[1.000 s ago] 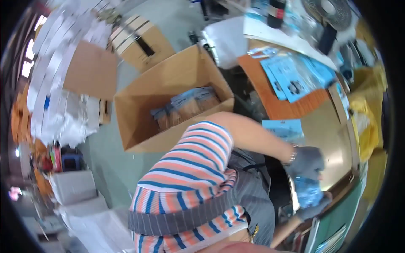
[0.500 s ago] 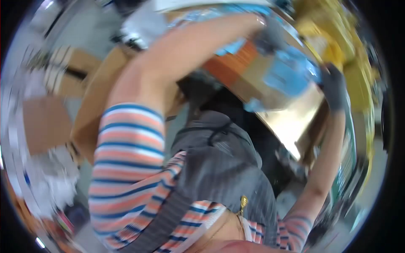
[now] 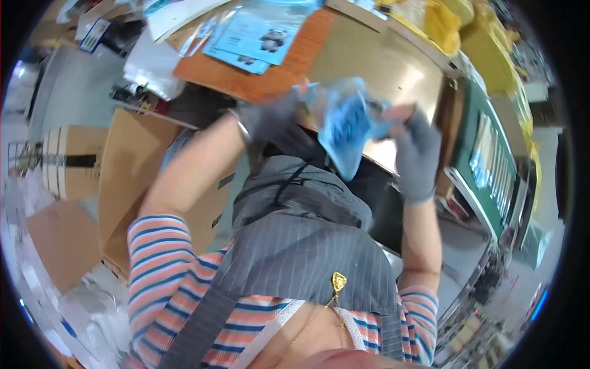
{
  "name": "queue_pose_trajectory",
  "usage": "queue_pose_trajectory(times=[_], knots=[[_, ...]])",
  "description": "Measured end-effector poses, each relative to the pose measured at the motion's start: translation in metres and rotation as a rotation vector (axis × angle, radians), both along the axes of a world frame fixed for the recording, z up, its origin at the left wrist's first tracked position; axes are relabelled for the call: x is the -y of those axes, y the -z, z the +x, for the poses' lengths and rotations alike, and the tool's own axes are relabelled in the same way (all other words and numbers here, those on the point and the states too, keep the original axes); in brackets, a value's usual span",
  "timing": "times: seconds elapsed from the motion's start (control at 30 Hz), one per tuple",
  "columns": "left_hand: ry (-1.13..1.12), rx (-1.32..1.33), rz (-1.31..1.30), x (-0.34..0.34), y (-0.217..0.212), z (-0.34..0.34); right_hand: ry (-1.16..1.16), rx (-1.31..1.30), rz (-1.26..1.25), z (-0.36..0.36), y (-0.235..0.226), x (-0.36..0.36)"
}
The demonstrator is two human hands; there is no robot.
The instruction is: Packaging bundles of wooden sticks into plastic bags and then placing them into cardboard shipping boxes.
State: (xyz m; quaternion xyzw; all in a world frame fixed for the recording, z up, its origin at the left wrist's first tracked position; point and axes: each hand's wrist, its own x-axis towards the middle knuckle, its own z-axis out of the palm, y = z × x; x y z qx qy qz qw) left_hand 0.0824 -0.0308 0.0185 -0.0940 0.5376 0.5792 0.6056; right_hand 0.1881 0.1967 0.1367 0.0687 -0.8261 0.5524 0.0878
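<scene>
Head view: blue plastic bag (image 3: 345, 129) just right of centre, between both gloved hands. Right hand (image 3: 418, 147) — fingers closed on the bag's right edge. Left hand (image 3: 278, 118) — motion-blurred, at its upper-left edge; how far its fingers close, cannot tell. Flat blue packages (image 3: 253, 38) lie on orange-brown board (image 3: 301, 52), upper middle of frame; open carton (image 3: 131, 163) at left.

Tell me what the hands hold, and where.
A blue packet: the left hand pinches its upper left side, the right hand its right side.
</scene>
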Motion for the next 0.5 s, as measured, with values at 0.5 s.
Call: queue_pose_trajectory(times=[0.5], knots=[[-1.286, -0.290, 0.430, 0.238, -0.093, 0.206, -0.420, 0.049, 0.265, 0.016, -0.010, 0.032]])
